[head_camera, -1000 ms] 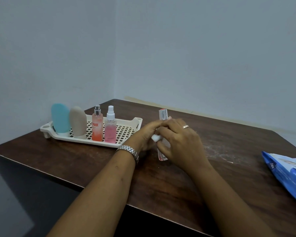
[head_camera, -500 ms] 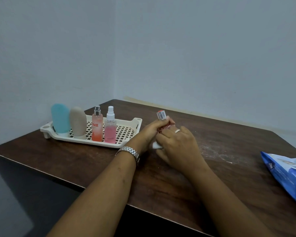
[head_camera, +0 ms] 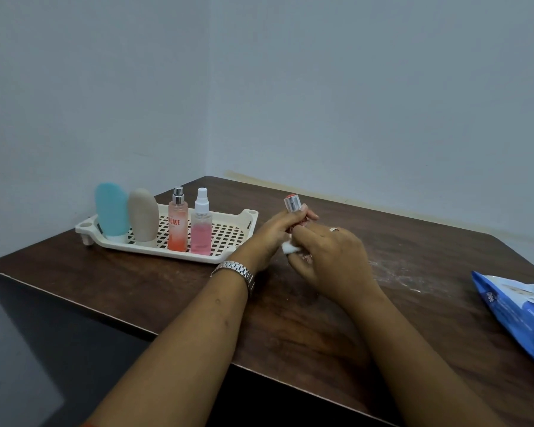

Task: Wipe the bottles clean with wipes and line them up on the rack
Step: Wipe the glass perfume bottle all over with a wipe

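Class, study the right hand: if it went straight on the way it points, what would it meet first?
The right hand points left and away, so it would first meet the wipe and the left hand gripping the bottle. Beyond them probably lies the rack, though depth is unclear.

A dark wooden table [head_camera: 142,291], scuffed whitish at one patch [head_camera: 398,271], stands against pale grey walls [head_camera: 352,87].
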